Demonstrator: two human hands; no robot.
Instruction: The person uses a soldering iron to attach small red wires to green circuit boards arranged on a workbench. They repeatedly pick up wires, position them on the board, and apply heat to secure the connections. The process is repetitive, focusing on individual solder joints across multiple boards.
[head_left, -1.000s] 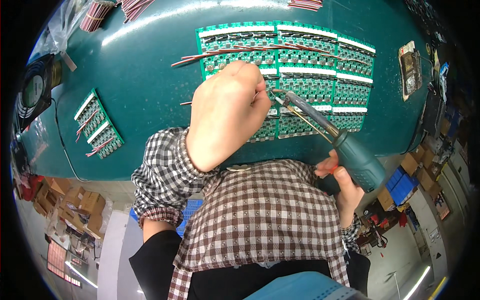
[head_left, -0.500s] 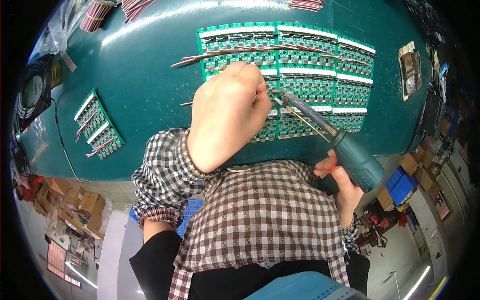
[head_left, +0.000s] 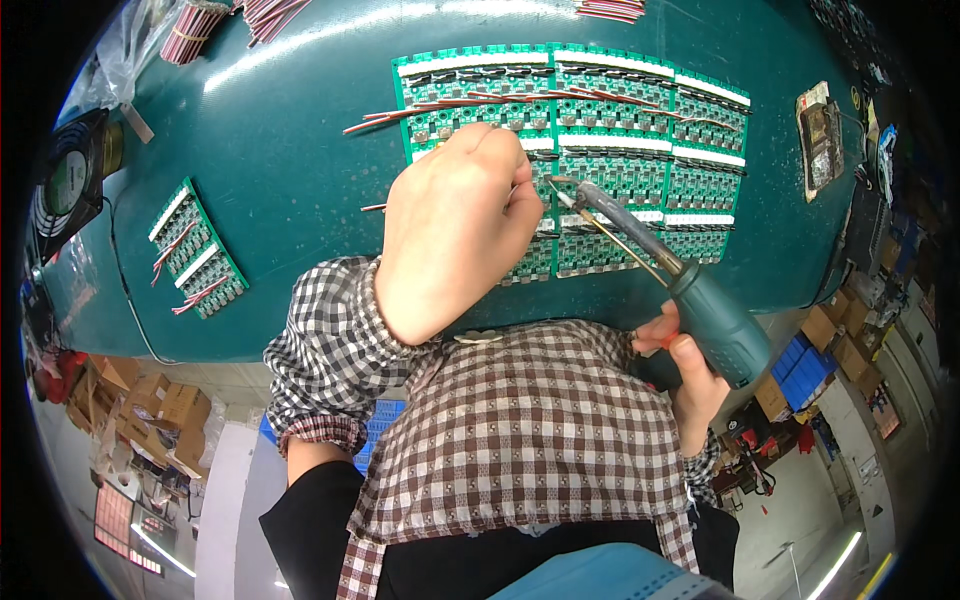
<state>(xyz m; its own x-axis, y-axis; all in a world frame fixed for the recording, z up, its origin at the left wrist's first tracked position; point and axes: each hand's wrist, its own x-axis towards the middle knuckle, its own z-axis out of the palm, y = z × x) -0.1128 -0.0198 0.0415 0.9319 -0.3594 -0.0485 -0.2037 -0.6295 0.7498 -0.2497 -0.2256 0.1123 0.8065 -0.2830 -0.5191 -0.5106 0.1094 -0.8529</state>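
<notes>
Over the board (head_left: pixel 612 180), my left hand (head_left: pixel 455 230) pinches, on what I cannot tell, just left of the tip of the iron (head_left: pixel 630 226) and nearer it than my right hand (head_left: pixel 698 390), curled at the handle (head_left: pixel 722 325) where the iron slants rightward past the board's near edge.

The green tabletop (head_left: pixel 280 160) looks smooth and glossy, catching a bright streak of light. The soldering iron (head_left: pixel 692 290) has a smooth plastic handle (head_left: pixel 725 335) and a dull metal barrel (head_left: pixel 632 228); the wires (head_left: pixel 470 101) look plastic-coated. The apron (head_left: pixel 540 430) and sleeve (head_left: pixel 325 335) are matt woven cloth, the bag (head_left: pixel 120 60) clear, shiny plastic.
</notes>
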